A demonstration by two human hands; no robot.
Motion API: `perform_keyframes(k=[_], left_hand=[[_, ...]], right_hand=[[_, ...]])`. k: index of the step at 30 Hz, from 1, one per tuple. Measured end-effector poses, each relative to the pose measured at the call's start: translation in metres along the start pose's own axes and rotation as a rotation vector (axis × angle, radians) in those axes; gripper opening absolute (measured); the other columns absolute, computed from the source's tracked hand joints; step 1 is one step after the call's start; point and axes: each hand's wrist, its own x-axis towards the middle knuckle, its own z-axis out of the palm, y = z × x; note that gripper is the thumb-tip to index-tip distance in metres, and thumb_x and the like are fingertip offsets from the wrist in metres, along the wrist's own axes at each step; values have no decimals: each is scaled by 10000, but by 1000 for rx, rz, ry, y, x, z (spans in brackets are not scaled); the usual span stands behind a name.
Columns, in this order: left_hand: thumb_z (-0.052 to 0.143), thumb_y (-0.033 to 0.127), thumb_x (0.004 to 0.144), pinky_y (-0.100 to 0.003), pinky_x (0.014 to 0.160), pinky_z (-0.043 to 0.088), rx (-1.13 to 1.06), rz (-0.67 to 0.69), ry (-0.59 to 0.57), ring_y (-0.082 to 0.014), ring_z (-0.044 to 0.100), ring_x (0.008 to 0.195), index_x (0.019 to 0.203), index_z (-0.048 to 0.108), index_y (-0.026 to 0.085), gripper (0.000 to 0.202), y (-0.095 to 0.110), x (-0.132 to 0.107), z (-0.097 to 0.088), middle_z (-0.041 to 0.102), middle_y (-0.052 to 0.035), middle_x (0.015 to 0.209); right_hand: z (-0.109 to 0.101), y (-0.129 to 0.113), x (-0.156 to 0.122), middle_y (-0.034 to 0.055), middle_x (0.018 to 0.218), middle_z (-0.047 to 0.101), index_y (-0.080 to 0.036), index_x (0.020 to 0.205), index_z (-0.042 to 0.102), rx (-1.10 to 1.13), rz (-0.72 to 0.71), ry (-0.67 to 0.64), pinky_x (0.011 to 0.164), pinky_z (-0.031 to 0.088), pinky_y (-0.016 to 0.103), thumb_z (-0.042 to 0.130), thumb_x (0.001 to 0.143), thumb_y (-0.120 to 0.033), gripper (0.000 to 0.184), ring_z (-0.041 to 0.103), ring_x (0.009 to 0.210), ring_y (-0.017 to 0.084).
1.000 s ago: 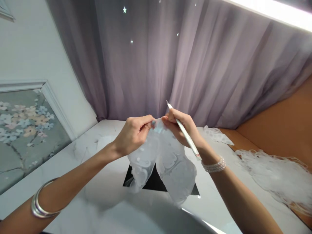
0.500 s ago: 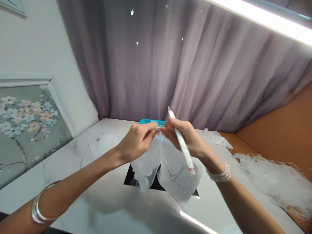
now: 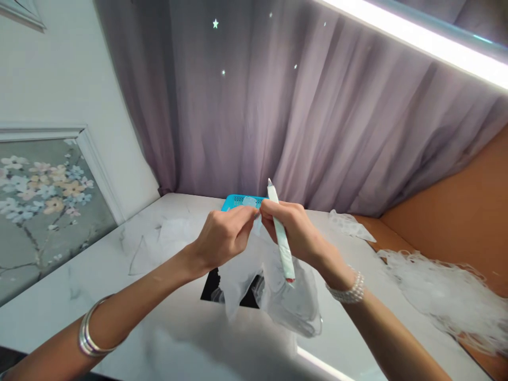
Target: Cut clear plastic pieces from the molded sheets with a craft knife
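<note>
My left hand (image 3: 227,235) is closed, thumb and fingertips pinching the top of a sheer white sheet (image 3: 238,272). Close beside it, my right hand (image 3: 291,227) pinches the same sheer material at the fingertips. A slim pen-shaped tool (image 3: 282,243) with a whitish wrapped handle, grey pointed tip and reddish end is also held in my right hand, its point upward. Translucent folds with curved patterns hang below both hands, above a black mat (image 3: 249,299). What lies exactly between the fingertips is too small to make out.
Behind the hands stands a blue perforated basket (image 3: 232,201) with a pale round piece. A heap of whitish stringy scraps (image 3: 448,296) lies at right, near a patterned sheer piece (image 3: 351,225). More sheer sheets (image 3: 166,238) lie left on the marbled table (image 3: 107,275).
Both hands stay pinched together on the sheer sheet. The tool has swung more upright, its lower end moving left. The hanging folds have shifted, showing more of the mat between them.
</note>
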Motion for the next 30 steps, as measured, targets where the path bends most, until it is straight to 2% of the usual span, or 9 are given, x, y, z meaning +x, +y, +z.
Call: perform_keyframes(k=[4,7,14,17,22,24,26,28,30], left_hand=[[439,192,977,-237,532,344,-172,-154,-78,-95,400,524,811,578,189,216,-2,8,-7,486,53,599],[448,204,973,-251,535,316,-153,-146,-103,-100,370,538,717,529,186,269,-4,10,-9,426,53,585],[501,178,937,-258,565,339,-236,-229,-210,-99,384,559,796,661,168,213,1,12,-8,543,31,625],[522,222,934,-236,524,314,-472,-256,-266,-86,354,545,836,687,173,199,3,13,-11,519,38,623],[566,426,921,-195,412,247,-963,-626,-360,-62,327,464,810,673,177,292,-14,5,-16,451,46,577],[630,444,877,-190,373,237,-1029,-698,-256,-56,306,419,759,666,168,302,-21,-2,-22,400,58,522],[686,435,832,-184,337,234,-1020,-728,-4,-54,298,383,740,657,174,279,-26,-7,-34,370,72,490],[689,415,828,-168,319,225,-973,-737,272,-48,289,366,778,646,199,226,-34,-12,-51,362,86,491],[691,313,820,-154,331,252,-906,-769,448,-42,342,387,820,647,191,129,-50,-18,-72,451,83,546]], right_hand=[[3,6,2,-77,586,312,-226,674,275,79,11,98,510,245,219,500,820,-108,293,248,546,76],[6,7,3,-88,575,281,-225,675,285,94,47,85,501,237,211,516,820,-130,289,224,548,74],[10,17,3,-79,558,380,-215,661,332,36,125,52,526,251,218,444,709,-41,213,287,532,72],[7,34,1,-71,570,387,-216,658,331,-21,192,131,532,246,228,476,688,-73,206,288,549,82],[-5,42,-5,-74,639,275,-232,695,270,126,157,59,529,237,226,513,825,-187,279,229,585,92],[-13,40,-6,-68,654,285,-228,699,288,111,144,-6,535,246,228,512,858,-225,274,241,593,95],[-24,42,-9,-59,657,309,-224,690,308,76,161,7,543,257,234,502,863,-232,260,266,601,99],[-40,51,-17,-57,633,324,-224,667,315,9,250,112,538,255,245,518,859,-252,280,288,589,101],[-60,65,-32,-62,600,313,-230,652,309,-66,365,260,522,237,262,542,865,-277,319,286,558,99]])
